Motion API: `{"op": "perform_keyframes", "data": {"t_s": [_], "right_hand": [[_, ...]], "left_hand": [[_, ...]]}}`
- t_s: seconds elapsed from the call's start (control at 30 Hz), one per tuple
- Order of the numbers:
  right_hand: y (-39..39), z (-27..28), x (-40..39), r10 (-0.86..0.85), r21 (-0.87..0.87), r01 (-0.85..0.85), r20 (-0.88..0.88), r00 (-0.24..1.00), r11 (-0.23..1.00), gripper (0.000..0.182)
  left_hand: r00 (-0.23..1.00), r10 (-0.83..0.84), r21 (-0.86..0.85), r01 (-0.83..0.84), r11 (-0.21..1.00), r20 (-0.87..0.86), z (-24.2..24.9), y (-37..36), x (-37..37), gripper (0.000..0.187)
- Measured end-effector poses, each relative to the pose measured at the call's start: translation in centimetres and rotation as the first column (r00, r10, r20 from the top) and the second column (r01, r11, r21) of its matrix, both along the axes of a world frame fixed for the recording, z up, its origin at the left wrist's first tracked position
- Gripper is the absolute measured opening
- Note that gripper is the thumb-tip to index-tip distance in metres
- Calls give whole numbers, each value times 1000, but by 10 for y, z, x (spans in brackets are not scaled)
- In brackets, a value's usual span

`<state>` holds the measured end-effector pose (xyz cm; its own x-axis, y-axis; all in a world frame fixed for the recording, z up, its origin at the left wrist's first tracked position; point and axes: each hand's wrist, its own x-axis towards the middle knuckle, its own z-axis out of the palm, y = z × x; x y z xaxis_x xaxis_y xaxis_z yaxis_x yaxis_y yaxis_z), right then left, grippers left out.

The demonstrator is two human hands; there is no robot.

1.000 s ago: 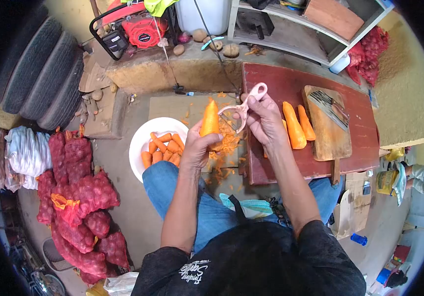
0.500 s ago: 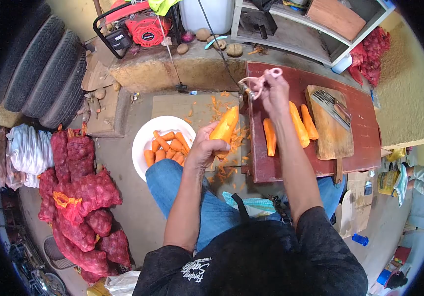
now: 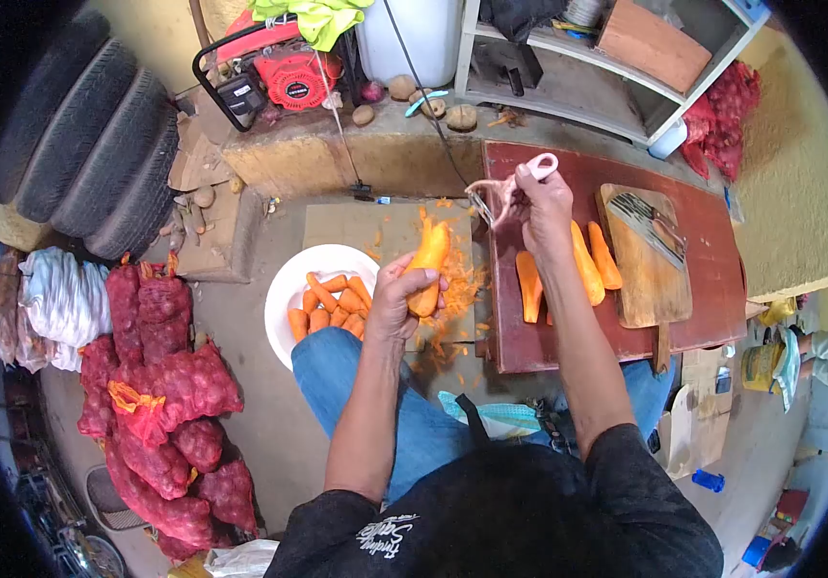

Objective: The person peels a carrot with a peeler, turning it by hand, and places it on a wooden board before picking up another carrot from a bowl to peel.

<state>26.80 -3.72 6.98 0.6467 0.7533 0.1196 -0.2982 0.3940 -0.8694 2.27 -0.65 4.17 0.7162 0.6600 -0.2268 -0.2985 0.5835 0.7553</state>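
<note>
Left hand (image 3: 402, 295) grips carrot (image 3: 429, 252) by its near end, seemingly to leave the far length exposed; right hand (image 3: 547, 206) clasps peeler (image 3: 506, 197), blade end toward carrot.

The person wears a black T-shirt (image 3: 332, 544) with short sleeves (image 3: 616, 467) that leave the forearms (image 3: 364, 429) uncovered. White lettering (image 3: 387, 535), partly in slanted script, runs across the left side of the shirt, close to that sleeve. Blue jeans (image 3: 332, 371) cover the legs, left and right. The left hand (image 3: 406, 297) and right hand (image 3: 547, 210) are ungloved.
</note>
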Motion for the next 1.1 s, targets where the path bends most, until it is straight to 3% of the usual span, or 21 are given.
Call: {"op": "perform_keyframes", "data": {"t_s": [0.1,0.17,0.23,0.3,0.4,0.47,0.5,0.63,0.8,0.93,1.03,1.1], "right_hand": [[-16,12,-29,167,-150,-149,112,980,977,12],[-21,21,-48,255,-70,-249,102,961,966,13],[-2,-4,-26,94,-44,-90,97,991,995,14],[2,6,-2,-9,2,9,-71,997,1000,13],[-3,20,-13,137,-3,-137,71,988,991,9],[-10,27,-44,197,-120,-181,137,971,976,9],[-11,23,-46,323,-134,-304,155,934,943,9],[10,-11,1,25,-79,-29,-50,998,996,12],[-5,22,-43,283,-84,-279,31,959,957,15],[16,-1,-24,156,-64,-154,24,987,986,16],[9,7,-35,178,-18,-178,-12,984,984,12],[11,-6,-26,119,-144,-109,61,991,984,11]], "left_hand": [[993,98,-65,-94,993,65,-7,1,4,44],[983,137,-127,-122,984,119,-10,3,9,43],[990,124,-148,-114,982,63,-20,3,4,44],[993,105,-173,-95,980,50,-20,4,-2,45],[992,84,-197,-64,978,95,-13,3,-1,44],[994,79,-182,-64,981,76,-15,3,1,43],[995,74,-168,-61,984,71,-16,5,3,42],[991,54,-154,-35,987,120,-16,2,1,42],[991,57,-207,-31,978,118,-21,7,-2,43],[996,22,-216,-3,976,86,-23,4,9,44],[992,23,-265,10,964,121,-26,1,7,45],[992,19,-268,14,963,122,-29,6,5,44]]}}
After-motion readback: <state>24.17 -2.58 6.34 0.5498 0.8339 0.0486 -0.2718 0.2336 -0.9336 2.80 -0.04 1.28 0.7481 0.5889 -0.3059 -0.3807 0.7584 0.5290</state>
